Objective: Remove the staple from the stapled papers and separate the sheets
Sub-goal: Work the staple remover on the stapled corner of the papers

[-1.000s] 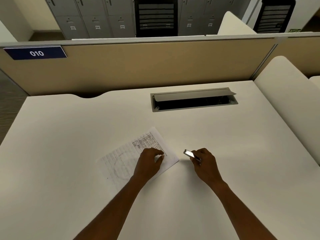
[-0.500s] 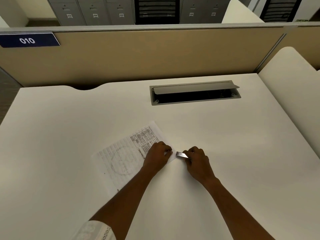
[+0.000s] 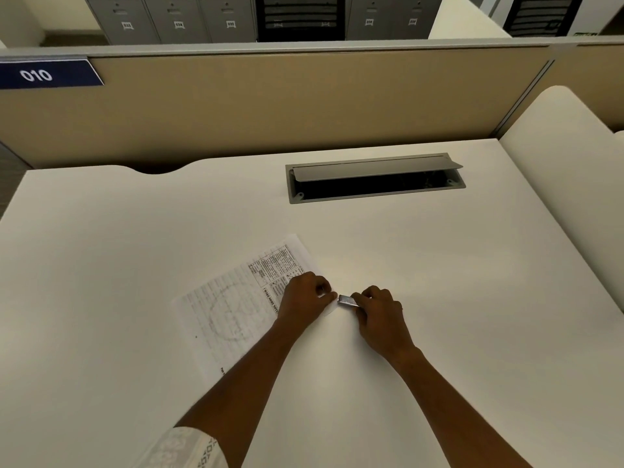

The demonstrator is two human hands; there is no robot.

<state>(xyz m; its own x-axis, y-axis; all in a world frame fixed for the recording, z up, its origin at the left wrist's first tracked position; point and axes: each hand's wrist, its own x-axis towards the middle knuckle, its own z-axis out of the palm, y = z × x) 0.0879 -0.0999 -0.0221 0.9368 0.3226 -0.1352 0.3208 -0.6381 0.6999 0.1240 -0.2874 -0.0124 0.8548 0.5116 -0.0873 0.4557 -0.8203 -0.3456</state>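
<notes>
Left hand (image 3: 305,295): knuckles up, fingers curled, thumb and fingertips bunched on near-right corner of white printed stapled papers (image 3: 233,309), gripping it down against white flat surface (image 3: 456,282). Right hand (image 3: 380,310): fingers curled round small flat silver metal tool (image 3: 347,300), pinched between thumb and fingers, only its left end sticking out. Tool tip pointing left, touching or just beside paper corner at left thumb; exact contact too small to tell. Staple itself not made out. Hands just beside each other near centre of surface, tool between them.

Papers: flat on surface, turned at an angle, left of centre, near half. Black text blocks at far end, faint circle drawing mid-page. Near-right edge hidden under left forearm. Sheets lying together as one stack.

White patterned sleeve (image 3: 189,447) on left arm at bottom edge; right forearm bare.

Far side of surface: grey rectangular metal cable hatch (image 3: 371,172), lid tipped up, dark inside, well apart from papers. Curved notch (image 3: 155,170) in far edge at left. Beige fabric partition (image 3: 304,106) behind, dark blue plaque (image 3: 44,74) reading 010 at its left end. Beyond partition: grey numbered metal lockers (image 3: 175,18), black slatted chair back (image 3: 300,16) between them. Cream rounded panel (image 3: 557,170) along right side of surface.
</notes>
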